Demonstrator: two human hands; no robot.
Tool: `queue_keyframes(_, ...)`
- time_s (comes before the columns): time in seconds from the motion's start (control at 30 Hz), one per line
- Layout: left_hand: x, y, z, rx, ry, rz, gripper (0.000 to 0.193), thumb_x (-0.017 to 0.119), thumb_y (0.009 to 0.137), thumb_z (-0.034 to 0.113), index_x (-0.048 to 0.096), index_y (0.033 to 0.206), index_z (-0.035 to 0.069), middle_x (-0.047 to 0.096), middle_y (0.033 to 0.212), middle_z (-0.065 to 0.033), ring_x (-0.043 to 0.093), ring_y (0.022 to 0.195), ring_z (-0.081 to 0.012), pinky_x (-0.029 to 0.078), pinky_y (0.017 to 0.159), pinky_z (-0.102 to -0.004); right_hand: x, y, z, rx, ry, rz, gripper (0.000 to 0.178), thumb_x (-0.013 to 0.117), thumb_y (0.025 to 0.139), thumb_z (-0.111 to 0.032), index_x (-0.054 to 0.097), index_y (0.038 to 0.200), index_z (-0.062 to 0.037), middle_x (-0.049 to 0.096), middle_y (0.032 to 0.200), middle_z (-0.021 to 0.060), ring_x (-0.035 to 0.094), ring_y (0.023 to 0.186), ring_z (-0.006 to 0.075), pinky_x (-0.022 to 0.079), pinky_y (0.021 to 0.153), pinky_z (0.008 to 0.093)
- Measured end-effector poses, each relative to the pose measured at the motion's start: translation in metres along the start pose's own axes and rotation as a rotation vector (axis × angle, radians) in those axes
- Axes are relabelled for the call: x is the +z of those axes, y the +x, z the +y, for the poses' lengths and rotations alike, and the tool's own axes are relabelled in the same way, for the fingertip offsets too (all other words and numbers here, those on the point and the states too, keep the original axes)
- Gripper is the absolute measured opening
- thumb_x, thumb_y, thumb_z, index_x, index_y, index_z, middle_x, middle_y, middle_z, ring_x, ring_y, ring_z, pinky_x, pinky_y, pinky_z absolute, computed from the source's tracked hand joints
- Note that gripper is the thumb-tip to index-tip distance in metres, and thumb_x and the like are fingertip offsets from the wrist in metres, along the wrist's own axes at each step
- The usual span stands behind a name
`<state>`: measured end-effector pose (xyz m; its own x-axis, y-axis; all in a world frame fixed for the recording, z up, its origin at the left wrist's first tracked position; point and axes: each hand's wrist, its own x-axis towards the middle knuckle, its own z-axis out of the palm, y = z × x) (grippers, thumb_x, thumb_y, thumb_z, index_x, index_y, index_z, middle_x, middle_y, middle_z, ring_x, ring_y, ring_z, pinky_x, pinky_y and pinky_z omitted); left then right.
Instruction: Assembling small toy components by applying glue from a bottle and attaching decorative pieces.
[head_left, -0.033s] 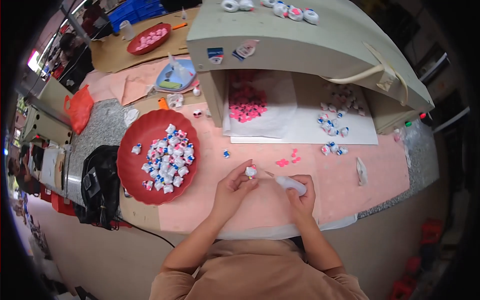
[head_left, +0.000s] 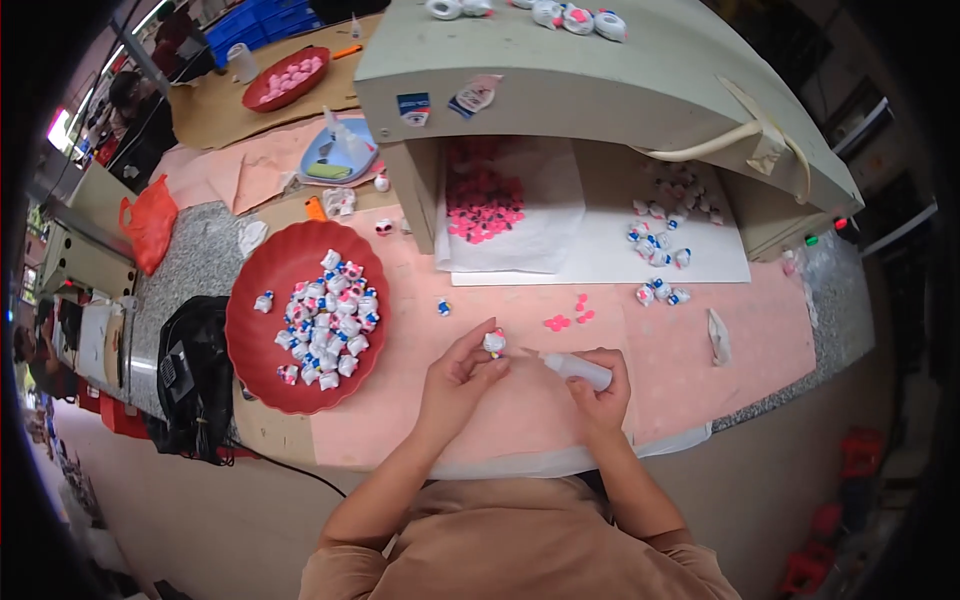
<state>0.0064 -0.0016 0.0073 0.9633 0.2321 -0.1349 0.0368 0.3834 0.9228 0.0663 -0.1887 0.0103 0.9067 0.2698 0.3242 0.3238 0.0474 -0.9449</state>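
Observation:
Between the thumb and fingertips of my left hand (head_left: 458, 380) is a small white figurine (head_left: 494, 342) with pink and yellow bits, held just above the pink-covered table. My right hand (head_left: 604, 396) is wrapped round a translucent squeeze bottle (head_left: 582, 371). Its thin nozzle points left at the figurine; whether the tip touches it I cannot tell. To the left, a red scalloped tray (head_left: 255, 345) holds a heap of white, blue and pink figurines (head_left: 325, 325). A single blue-and-white figurine (head_left: 444, 307) stands beyond my left hand, and small pink pieces (head_left: 557, 323) lie beyond the bottle.
A grey-green box-like housing (head_left: 600, 100) stands across the back. Under it are pink pieces (head_left: 485, 205) on white paper and several figurines (head_left: 655, 245). A blue tray (head_left: 345, 160) sits back left, a black bag (head_left: 190, 370) left of the red tray, crumpled tissue (head_left: 719, 338) at right.
The whole scene has shifted slightly left in the view. Both hands keep their hold, and the bottle looks a little flatter, its nozzle still toward the figurine.

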Motion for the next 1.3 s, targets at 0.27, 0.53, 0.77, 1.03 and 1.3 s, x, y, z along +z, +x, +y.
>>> queue_keyframes(0.27,0.003,-0.001,-0.002,-0.024,0.058,0.017,0.051,0.061,0.088,-0.006,0.046,0.136,0.0,0.054,0.119,-0.0071,0.06,0.099,-0.0112,0.051,0.087,-0.0243,-0.002,0.0,0.005,-0.226,-0.229,0.006,0.026,0.071,0.083,-0.016,0.055,0.097,-0.0002,0.062,0.082,0.0135,0.055,0.064,0.0204,0.045,0.056,0.0298)
queue_keyframes(0.53,0.004,-0.002,-0.002,-0.001,0.142,0.012,0.049,0.061,0.087,-0.007,0.049,0.134,0.001,0.053,0.12,-0.0083,0.06,0.1,-0.0122,0.051,0.088,-0.0245,0.003,0.003,0.002,-0.259,-0.253,-0.017,0.026,0.074,0.08,-0.009,0.056,0.097,-0.0012,0.062,0.082,0.0133,0.056,0.064,0.0224,0.045,0.056,0.0302)
queue_keyframes(0.77,0.004,-0.001,-0.002,0.025,0.173,0.005,0.049,0.061,0.087,-0.007,0.05,0.133,0.002,0.053,0.121,-0.0083,0.06,0.1,-0.0119,0.052,0.086,-0.0239,0.005,0.006,0.001,-0.276,-0.256,-0.001,0.026,0.076,0.078,-0.009,0.057,0.094,-0.0016,0.061,0.081,0.0125,0.056,0.063,0.0225,0.045,0.055,0.0306)
queue_keyframes(1.03,0.004,-0.001,-0.002,0.044,0.243,-0.012,0.047,0.062,0.087,-0.006,0.052,0.132,0.004,0.053,0.121,-0.0086,0.061,0.099,-0.0115,0.053,0.083,-0.0236,0.004,0.004,0.002,-0.28,-0.247,-0.031,0.027,0.077,0.078,-0.011,0.058,0.094,-0.002,0.06,0.08,0.0117,0.055,0.062,0.0217,0.044,0.054,0.0299)
queue_keyframes(1.3,0.004,-0.002,-0.001,-0.033,0.169,-0.019,0.046,0.061,0.088,-0.006,0.049,0.132,0.0,0.057,0.118,-0.0079,0.061,0.101,-0.0118,0.052,0.086,-0.0237,0.001,0.004,0.001,-0.278,-0.259,-0.003,0.025,0.075,0.079,-0.011,0.058,0.095,-0.0023,0.062,0.079,0.0113,0.055,0.062,0.0209,0.044,0.054,0.0295)
